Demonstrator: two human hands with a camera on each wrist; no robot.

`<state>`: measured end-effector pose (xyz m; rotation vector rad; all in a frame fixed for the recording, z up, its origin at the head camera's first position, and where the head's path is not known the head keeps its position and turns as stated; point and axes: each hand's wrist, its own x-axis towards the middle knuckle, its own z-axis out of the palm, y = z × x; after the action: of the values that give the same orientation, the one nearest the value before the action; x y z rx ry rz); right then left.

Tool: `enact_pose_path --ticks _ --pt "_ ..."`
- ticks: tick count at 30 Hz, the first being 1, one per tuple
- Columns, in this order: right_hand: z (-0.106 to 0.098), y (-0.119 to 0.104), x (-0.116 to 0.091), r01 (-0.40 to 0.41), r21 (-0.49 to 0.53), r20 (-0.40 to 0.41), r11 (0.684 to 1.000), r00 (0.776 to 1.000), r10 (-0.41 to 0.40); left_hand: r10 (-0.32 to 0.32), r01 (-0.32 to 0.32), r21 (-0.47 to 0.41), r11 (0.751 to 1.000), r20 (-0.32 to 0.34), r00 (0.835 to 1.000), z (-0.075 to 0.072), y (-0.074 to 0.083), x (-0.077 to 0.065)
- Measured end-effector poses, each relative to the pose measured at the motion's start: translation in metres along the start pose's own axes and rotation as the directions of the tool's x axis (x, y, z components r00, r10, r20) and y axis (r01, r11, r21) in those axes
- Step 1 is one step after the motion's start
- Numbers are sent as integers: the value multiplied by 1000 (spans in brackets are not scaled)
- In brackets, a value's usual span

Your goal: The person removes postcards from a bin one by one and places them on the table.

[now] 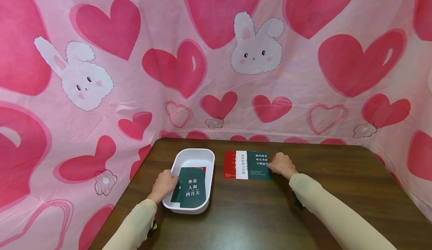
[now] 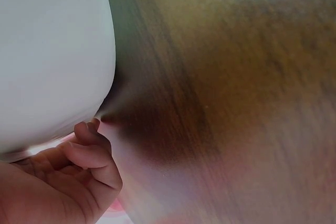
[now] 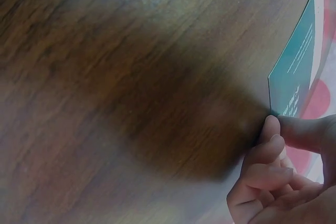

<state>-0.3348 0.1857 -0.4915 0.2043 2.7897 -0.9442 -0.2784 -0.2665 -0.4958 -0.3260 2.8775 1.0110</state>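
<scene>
My left hand (image 1: 163, 186) holds the left side of a white plastic tray (image 1: 212, 175); in the left wrist view its curled fingers sit against the tray's wall (image 2: 52, 51). Inside the tray lie dark green cards with white Chinese characters, the top card (image 1: 195, 188) covering most of the others. To the right, my right hand (image 1: 282, 165) pinches the right edge of a green card (image 1: 259, 169) between thumb and index finger, at a corner in the right wrist view. This card lies beside a white card (image 1: 241, 169) and a red card (image 1: 230, 163), overlapping in a row.
Everything stands on a dark brown wooden table (image 1: 243, 220) with rounded far corners. Pink cloth (image 1: 216, 85) printed with hearts and white rabbits hangs behind the table and along its sides.
</scene>
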Motion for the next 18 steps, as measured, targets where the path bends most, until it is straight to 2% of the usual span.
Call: enact_pose_path --ticks 18 --pt "-1 2 -3 40 65 -6 997 999 -39 12 -12 13 1000 -4 1000 -3 2 -4"
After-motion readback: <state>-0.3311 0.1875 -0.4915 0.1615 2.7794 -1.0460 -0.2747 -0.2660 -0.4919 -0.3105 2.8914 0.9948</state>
